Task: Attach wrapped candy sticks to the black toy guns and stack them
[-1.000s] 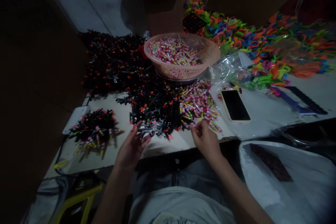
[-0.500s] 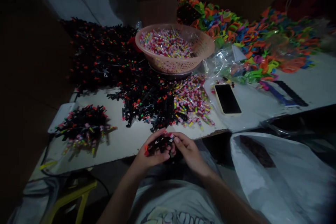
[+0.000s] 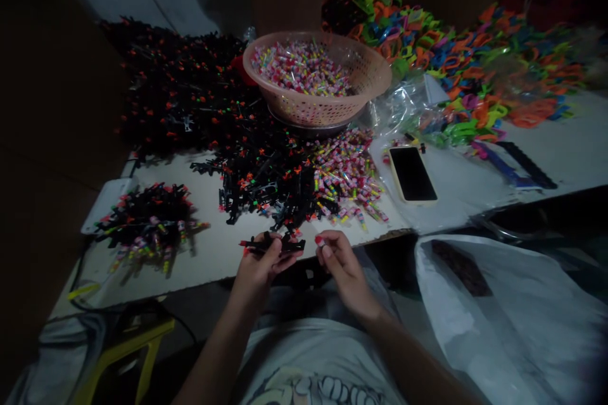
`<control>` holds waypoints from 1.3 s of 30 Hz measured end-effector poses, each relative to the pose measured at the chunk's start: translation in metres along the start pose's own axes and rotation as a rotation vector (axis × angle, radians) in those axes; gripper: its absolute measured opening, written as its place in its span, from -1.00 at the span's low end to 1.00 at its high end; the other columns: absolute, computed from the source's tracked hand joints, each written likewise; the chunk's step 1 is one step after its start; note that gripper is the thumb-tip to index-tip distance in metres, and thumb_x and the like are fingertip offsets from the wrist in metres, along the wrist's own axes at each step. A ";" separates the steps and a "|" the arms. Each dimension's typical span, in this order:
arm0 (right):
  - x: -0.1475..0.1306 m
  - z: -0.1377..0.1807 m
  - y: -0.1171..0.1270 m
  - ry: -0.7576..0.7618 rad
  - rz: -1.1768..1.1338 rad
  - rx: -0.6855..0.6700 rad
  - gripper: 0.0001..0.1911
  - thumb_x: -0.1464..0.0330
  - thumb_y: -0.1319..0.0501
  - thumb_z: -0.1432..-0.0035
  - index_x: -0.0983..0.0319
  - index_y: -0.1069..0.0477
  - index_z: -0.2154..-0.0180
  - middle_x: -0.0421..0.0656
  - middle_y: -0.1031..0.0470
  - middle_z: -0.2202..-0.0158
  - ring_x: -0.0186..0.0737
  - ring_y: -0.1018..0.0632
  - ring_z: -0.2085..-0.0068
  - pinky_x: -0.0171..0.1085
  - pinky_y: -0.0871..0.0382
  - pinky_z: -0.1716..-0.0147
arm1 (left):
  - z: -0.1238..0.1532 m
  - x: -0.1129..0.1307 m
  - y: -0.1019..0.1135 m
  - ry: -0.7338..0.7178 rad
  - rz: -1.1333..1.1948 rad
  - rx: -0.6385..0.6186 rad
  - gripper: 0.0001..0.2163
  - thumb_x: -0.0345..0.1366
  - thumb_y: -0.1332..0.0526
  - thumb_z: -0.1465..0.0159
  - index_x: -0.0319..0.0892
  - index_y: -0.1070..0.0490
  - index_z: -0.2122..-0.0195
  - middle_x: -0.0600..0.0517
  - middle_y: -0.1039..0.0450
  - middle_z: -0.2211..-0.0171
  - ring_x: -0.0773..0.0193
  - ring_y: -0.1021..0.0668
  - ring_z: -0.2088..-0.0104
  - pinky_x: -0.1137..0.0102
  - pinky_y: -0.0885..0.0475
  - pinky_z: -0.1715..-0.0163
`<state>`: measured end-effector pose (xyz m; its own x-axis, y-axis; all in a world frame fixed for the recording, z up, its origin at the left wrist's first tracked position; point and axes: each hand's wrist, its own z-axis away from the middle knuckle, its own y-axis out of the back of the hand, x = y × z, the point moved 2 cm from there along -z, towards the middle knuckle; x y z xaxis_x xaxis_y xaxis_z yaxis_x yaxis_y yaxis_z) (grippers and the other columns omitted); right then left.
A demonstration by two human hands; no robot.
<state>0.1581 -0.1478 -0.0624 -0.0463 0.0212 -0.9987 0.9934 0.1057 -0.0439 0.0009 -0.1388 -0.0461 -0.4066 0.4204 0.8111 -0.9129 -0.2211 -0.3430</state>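
My left hand [image 3: 259, 269] grips a black plastic toy piece [image 3: 273, 244] with orange tips, held level over the table's front edge. My right hand [image 3: 339, 262] is just to its right, its fingers pinched on a small wrapped candy [image 3: 319, 241]. Right behind both hands lies a heap of black toy pieces [image 3: 266, 186] beside scattered candies [image 3: 346, 177]. A pink basket [image 3: 365, 73] full of candies stands further back.
A small pile of black pieces with candies [image 3: 149, 224] lies at the left. A phone [image 3: 412, 173] rests face up to the right. Colourful plastic parts [image 3: 456, 63] cover the far right. A white plastic bag [image 3: 513, 316] hangs open at my right.
My hands drew back from the heap with a black piece and a candy, met near my lap, then rose slightly and moved apart.
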 end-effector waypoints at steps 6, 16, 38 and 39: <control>-0.001 0.002 0.000 0.045 0.264 -0.034 -0.82 0.26 0.02 -0.30 0.12 -0.24 0.10 -0.21 -0.45 0.30 -0.30 -0.48 0.30 -0.33 -0.38 0.28 | 0.003 -0.001 -0.004 -0.024 -0.081 0.009 -0.61 -0.28 -0.47 0.16 -0.23 -0.38 0.34 -0.05 -0.57 0.33 0.11 -0.62 0.34 0.34 -0.51 0.36; -0.010 0.003 0.006 0.192 0.341 0.103 -0.88 0.35 -0.09 -0.23 0.16 -0.28 0.16 -0.13 -0.47 0.20 -0.26 -0.51 0.18 -0.29 -0.41 0.18 | 0.009 0.002 -0.005 -0.079 -0.172 0.052 -0.67 -0.26 -0.47 0.15 -0.26 -0.46 0.38 0.00 -0.58 0.42 0.23 -0.59 0.36 0.37 -0.51 0.32; -0.007 0.000 -0.001 0.392 0.795 -0.034 -0.88 0.36 -0.09 -0.20 0.21 -0.22 0.19 -0.06 -0.41 0.27 -0.11 -0.42 0.24 -0.15 -0.31 0.23 | 0.001 -0.010 -0.006 -0.085 -0.267 0.140 -0.66 -0.18 -0.46 0.19 -0.27 -0.51 0.43 -0.02 -0.57 0.49 0.21 -0.58 0.45 0.39 -0.50 0.37; -0.005 -0.001 -0.001 0.415 0.837 -0.037 -0.90 0.36 -0.07 -0.21 0.21 -0.23 0.20 -0.05 -0.41 0.29 -0.11 -0.41 0.26 -0.15 -0.30 0.25 | 0.000 -0.012 -0.006 -0.065 -0.240 0.134 -0.67 -0.19 -0.46 0.18 -0.28 -0.51 0.44 -0.02 -0.57 0.49 0.22 -0.57 0.45 0.40 -0.50 0.37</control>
<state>0.1572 -0.1473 -0.0570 0.6419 0.4572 -0.6155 0.7168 -0.0727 0.6935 0.0117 -0.1422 -0.0540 -0.1721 0.4187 0.8917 -0.9683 -0.2384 -0.0750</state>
